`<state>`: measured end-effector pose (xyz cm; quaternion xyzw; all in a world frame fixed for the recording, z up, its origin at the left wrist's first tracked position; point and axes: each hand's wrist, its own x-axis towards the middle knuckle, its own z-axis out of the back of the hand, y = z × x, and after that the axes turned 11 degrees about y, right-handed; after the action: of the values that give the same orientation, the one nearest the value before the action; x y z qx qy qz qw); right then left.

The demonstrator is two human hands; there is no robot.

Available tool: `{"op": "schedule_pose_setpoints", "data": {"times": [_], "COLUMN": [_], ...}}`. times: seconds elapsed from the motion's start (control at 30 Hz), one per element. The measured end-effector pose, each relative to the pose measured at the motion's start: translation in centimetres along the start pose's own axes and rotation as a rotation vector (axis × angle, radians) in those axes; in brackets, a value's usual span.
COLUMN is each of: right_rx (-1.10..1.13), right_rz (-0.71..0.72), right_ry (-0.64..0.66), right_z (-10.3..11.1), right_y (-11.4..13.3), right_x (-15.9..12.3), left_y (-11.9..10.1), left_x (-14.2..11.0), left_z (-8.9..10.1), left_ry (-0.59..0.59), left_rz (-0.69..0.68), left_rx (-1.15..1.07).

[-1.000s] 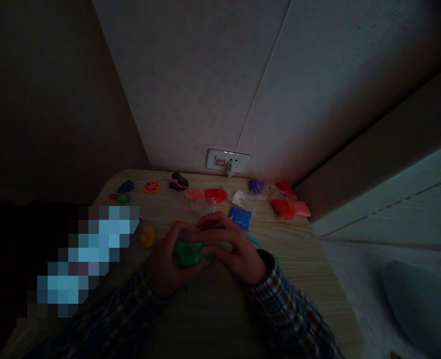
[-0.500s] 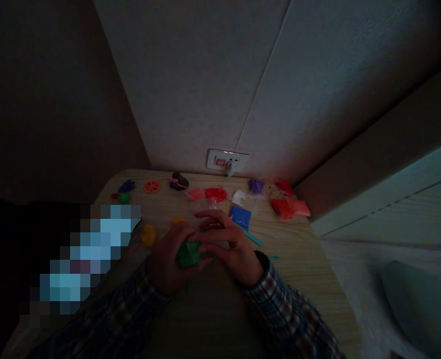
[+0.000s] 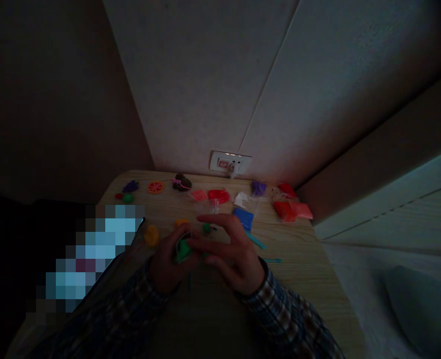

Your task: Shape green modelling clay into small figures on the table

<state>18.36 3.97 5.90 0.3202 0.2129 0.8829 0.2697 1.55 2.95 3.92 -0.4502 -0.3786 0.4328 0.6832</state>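
Observation:
My left hand [image 3: 168,262] is closed around a small clear packet of green modelling clay [image 3: 183,249], above the table's near half. My right hand [image 3: 233,252] is beside it, fingers spread and partly stretched out. One of its fingertips reaches the packet's opening; the thumb is held lower and apart. A speck of green shows near the right thumb, too small to tell whether it is stuck there. Beyond the fingers lies a small green piece [image 3: 207,228]. Yellow clay lumps [image 3: 151,235] lie left of my left hand.
A wooden table [image 3: 295,294] holds a blue packet [image 3: 243,219], turquoise sticks [image 3: 256,240], red packets [image 3: 285,210], a purple packet [image 3: 258,188], a brown lump [image 3: 182,182] and an orange-pink disc [image 3: 155,187]. A pixelated screen [image 3: 97,254] stands left. The wall socket [image 3: 230,163] is behind.
My right hand has drawn slightly back from the packet, uncovering the small green piece behind. The packet has tilted in my left hand, its clear film showing more. The view has shifted slightly.

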Motion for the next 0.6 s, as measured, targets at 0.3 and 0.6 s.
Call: {"op": "schedule_pose_setpoints", "data": {"times": [0.3, 0.6], "right_rx": [-0.136, 0.023], "right_rz": [0.076, -0.013], "right_ry": [0.021, -0.042], "right_z": [-0.8, 0.5], "right_y": [-0.1, -0.6], "right_x": [0.2, -0.1], "left_y": [0.9, 0.8], "left_x": [-0.4, -0.3], "left_z": [-0.5, -0.4], "left_ry": [-0.013, -0.041], "left_rz": [-0.013, 0.049], "left_rx": [0.065, -0.002]}}
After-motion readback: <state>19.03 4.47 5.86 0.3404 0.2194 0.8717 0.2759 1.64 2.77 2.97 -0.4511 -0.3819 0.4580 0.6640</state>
